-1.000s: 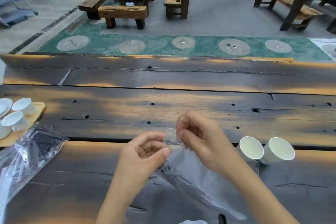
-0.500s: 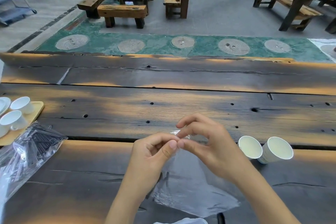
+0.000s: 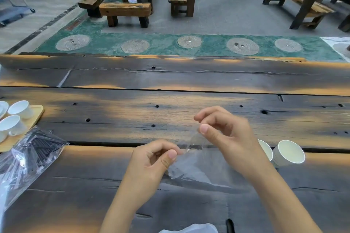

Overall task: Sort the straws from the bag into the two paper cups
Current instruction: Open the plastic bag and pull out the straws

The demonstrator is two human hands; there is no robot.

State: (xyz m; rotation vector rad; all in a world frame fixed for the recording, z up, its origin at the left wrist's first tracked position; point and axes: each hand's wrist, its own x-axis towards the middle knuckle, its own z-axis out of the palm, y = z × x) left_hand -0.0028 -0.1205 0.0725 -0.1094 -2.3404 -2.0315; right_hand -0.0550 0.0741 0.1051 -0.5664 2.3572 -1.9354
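Note:
A clear plastic bag (image 3: 197, 168) lies in front of me on the dark wooden table (image 3: 170, 111). My left hand (image 3: 151, 164) pinches its top edge on the near side, and my right hand (image 3: 225, 134) pinches the same edge higher up, farther away. What the clear bag holds cannot be made out. Two white paper cups lie tipped on their sides at the right, one (image 3: 266, 149) partly hidden behind my right wrist, the other (image 3: 288, 152) beside it. A second plastic bag (image 3: 28, 159) full of black straws lies at the left edge.
A wooden tray (image 3: 36, 117) with white ceramic cups (image 3: 19, 108) sits at the far left. Something white (image 3: 191, 229) shows at the bottom edge. Beyond the table are wooden benches (image 3: 125, 10) and a green floor strip.
My hands have drawn apart along the clear bag's top edge: the right one rose and went away from me, the left one stayed low. The bag's mouth is stretched between them.

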